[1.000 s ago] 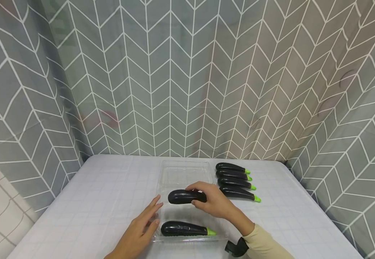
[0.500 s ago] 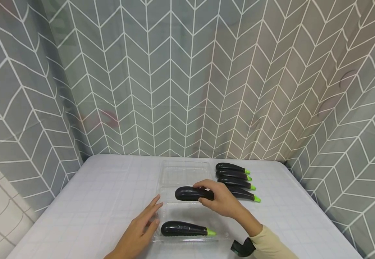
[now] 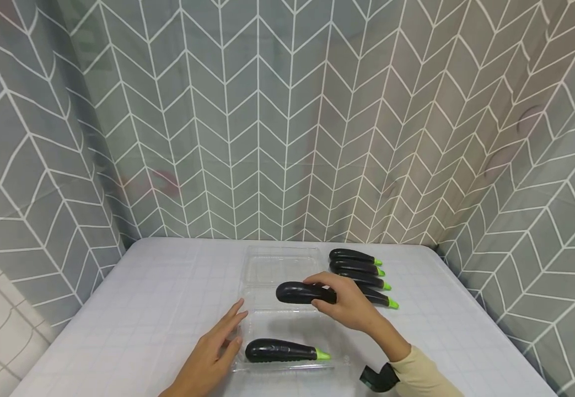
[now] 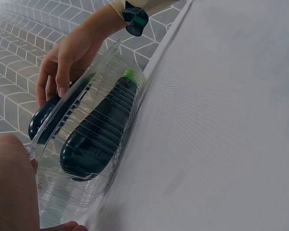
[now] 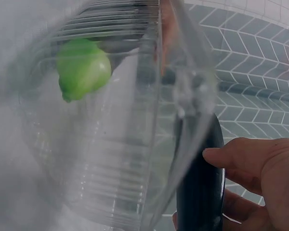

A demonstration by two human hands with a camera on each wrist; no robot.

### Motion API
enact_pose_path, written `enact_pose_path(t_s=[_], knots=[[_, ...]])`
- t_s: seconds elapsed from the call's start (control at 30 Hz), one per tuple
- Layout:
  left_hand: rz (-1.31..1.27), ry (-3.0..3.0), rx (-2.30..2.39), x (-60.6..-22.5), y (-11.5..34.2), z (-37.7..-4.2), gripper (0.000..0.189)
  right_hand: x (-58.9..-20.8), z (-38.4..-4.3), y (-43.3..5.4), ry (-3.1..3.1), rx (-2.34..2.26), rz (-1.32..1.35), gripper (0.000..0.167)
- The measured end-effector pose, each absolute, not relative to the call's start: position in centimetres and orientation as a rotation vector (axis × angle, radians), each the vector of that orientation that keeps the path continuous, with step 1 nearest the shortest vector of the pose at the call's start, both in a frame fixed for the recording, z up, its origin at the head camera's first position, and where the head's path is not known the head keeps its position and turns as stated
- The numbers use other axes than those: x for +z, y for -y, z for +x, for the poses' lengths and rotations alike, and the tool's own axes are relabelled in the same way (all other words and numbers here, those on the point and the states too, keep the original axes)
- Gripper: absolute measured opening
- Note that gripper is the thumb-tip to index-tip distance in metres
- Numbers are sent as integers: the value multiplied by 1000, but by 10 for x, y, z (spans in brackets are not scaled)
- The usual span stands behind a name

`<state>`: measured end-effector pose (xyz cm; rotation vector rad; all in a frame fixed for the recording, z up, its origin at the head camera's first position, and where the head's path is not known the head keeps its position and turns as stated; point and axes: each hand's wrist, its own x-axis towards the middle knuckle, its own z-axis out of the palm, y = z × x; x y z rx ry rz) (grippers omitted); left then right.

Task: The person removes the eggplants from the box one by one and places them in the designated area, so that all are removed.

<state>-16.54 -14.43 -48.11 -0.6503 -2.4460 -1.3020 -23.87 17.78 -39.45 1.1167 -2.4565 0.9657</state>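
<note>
My right hand (image 3: 347, 300) pinches a dark eggplant (image 3: 299, 293) between thumb and fingers, with its rounded end pointing left. It is held above the back part of an open clear plastic clamshell container (image 3: 289, 366). A second eggplant (image 3: 281, 350) with a green stem lies along the front of the container's base. My left hand (image 3: 213, 350) rests at the left side of the base, fingers extended and loosely spread. In the right wrist view, that lying eggplant's green stem (image 5: 82, 70) shows through the clear wall, and the held eggplant (image 5: 200, 197) stands beyond the rim.
Several more eggplants (image 3: 354, 267) lie in a row at the back right, stems to the right. The clamshell's lid (image 3: 281, 270) lies folded back behind the base. White cloth covers the table (image 3: 168, 292); a patterned curtain (image 3: 277, 121) hangs behind it.
My right hand has moved right and slightly back with the eggplant, from over the base toward the row of eggplants. The left hand stays in place beside the container.
</note>
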Motion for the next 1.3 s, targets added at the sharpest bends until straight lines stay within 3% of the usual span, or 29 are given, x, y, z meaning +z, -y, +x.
enact_pose_path(t_s=[1.3], knots=[[-697,2409,-1266,-484,146,-167,47,-391,-229,-227,2502,910,873,45]])
